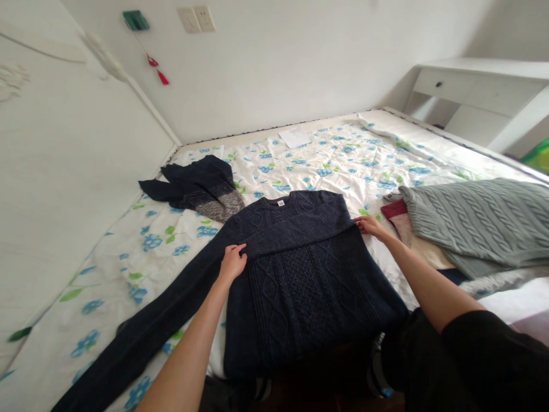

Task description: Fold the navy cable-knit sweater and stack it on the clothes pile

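Observation:
A navy cable-knit sweater (300,292) lies flat on the bed, collar at the far end. One of its sleeves is folded across the chest toward the right, and the other stretches down to the lower left. My left hand (233,263) grips the fold near the inner end of the folded sleeve. My right hand (369,227) holds the cuff end of that sleeve at the sweater's right edge. Part of the sweater's lower edge is hidden by my body.
A floral quilt (326,154) covers the bed. On it lie a folded dark blue and grey garment (193,186), a grey cable-knit sweater (480,223), a red and grey cloth (397,217) and a white paper (295,137). A white wardrobe (64,171) stands left, a white desk (472,97) far right.

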### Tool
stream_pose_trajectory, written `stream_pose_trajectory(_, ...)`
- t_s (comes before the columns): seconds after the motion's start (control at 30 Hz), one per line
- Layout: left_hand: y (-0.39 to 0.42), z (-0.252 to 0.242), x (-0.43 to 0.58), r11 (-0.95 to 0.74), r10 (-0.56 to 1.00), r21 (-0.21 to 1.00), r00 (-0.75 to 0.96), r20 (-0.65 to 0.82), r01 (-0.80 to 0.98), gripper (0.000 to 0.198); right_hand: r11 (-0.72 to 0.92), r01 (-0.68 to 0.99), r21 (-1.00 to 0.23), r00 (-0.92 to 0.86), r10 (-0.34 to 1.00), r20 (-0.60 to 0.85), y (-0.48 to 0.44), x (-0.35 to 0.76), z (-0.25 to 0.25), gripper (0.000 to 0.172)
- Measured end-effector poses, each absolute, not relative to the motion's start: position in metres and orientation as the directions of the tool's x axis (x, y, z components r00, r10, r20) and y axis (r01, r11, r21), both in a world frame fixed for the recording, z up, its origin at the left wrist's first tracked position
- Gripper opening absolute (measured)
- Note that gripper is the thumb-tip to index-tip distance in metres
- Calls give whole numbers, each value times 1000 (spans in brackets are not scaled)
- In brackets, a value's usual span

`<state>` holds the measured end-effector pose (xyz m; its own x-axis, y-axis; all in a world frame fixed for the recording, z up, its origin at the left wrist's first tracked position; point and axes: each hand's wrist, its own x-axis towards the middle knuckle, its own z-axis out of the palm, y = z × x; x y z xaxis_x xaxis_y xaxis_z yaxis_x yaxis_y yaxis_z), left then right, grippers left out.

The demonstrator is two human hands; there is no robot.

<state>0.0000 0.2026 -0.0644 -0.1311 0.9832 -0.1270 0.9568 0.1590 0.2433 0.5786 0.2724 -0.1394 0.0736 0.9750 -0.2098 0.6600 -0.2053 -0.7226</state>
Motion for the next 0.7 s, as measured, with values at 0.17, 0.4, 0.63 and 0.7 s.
stream_pose_trajectory(0.17, 193, -65, 14, -156, 987, 168, 161, -18, 973, 58, -42, 846, -532, -89, 972, -218, 274, 578, -133, 38)
stream_pose_trajectory(0.4, 192, -67, 32, -355, 901, 260, 403, -161, 898, 62, -78, 939, -335, 27, 988, -154, 262, 555, -120, 35)
stream_pose_trajectory(0.63, 187, -61, 27, -238, 959, 149, 257, -120, 960, 38, -205, 942, -267, 172, 975, -143, 258, 549, -113, 39)
stream_pose_trajectory(0.7, 185, -58, 30, -205, 975, 105, 213, -69, 973, 34, -227, 931, -285, 194, 971, -137, 258, 551, -113, 42)
